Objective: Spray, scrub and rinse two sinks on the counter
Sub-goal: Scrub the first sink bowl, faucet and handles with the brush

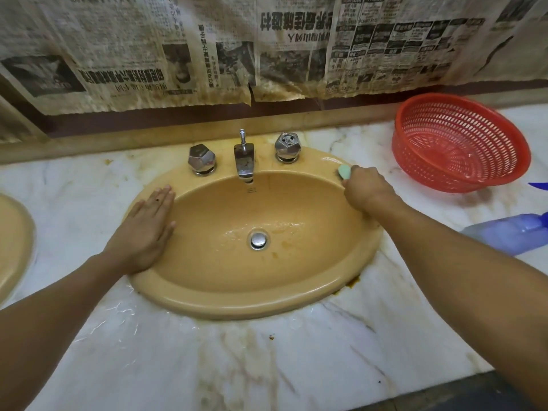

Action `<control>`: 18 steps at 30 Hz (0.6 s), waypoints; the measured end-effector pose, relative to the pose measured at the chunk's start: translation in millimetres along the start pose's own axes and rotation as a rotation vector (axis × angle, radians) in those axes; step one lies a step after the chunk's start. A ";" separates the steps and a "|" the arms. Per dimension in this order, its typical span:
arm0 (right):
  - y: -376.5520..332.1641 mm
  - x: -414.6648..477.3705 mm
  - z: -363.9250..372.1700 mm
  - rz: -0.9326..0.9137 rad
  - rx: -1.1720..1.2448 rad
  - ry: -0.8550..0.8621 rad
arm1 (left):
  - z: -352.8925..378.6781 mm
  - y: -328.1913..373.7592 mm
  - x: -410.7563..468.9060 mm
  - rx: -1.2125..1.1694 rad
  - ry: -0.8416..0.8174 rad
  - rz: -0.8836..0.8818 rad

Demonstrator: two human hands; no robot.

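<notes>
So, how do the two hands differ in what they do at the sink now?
The left hand lies flat and open, palm down, on the left rim of the sink and holds nothing. The right hand is closed around a green sponge and presses it on the rim at the back right, near the right tap handle. Both hands touch the sink's rim, not the basin.

Basin [237, 262] interior open; spout [243, 161] and two knobs [201, 159] crowd the back rim. Right counter blocked by red basket [459, 143] and spray bottle [504, 232]; front counter [267, 366] clear.
</notes>
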State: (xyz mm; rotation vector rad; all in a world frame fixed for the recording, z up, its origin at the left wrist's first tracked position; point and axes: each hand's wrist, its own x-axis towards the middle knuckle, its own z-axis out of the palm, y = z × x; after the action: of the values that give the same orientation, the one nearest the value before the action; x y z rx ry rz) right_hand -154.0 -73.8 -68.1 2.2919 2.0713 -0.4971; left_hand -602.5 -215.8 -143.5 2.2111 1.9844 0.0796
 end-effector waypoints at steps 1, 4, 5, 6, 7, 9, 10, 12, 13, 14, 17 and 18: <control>-13.3 8.1 2.8 -0.025 -0.006 0.012 | -0.1 0.4 7.7 0.000 0.016 -0.001; -51.3 23.4 15.8 -0.110 -0.030 0.016 | -1.6 0.9 29.5 -0.003 0.033 0.007; -60.6 24.8 18.5 -0.144 -0.045 0.012 | -2.2 -0.2 35.9 -0.003 0.031 0.010; -67.2 25.0 19.7 -0.172 -0.059 0.007 | -2.9 -1.7 41.7 0.002 0.029 0.011; -71.3 23.8 18.9 -0.189 -0.068 -0.002 | -4.2 -3.0 47.1 0.008 0.027 0.012; -74.1 16.9 13.2 -0.202 -0.063 -0.043 | -5.6 -4.9 56.2 0.021 0.024 0.017; -75.2 12.8 9.7 -0.196 -0.040 -0.074 | -5.7 -5.7 60.2 0.030 0.025 0.018; -77.7 5.1 5.5 -0.173 0.031 -0.138 | -6.0 -5.9 67.1 0.064 0.030 0.009; -80.1 0.5 3.4 -0.159 0.057 -0.170 | -6.2 -5.6 70.5 0.080 0.031 0.001; -82.5 -4.6 0.0 -0.151 0.068 -0.188 | -6.6 -4.9 73.7 0.088 0.032 -0.008; -89.6 -17.5 -20.8 -0.189 0.029 -0.155 | -7.1 -2.7 80.9 0.109 0.022 -0.022; -93.5 -19.7 -30.9 -0.208 0.047 -0.136 | -7.4 -1.9 82.9 0.120 0.016 -0.023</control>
State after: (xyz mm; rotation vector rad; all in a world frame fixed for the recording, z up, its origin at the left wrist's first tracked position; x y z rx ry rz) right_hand -239.3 -74.5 -15.2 2.0107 2.2637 -0.6943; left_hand -596.0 -132.8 -142.6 2.2659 2.0738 -0.0260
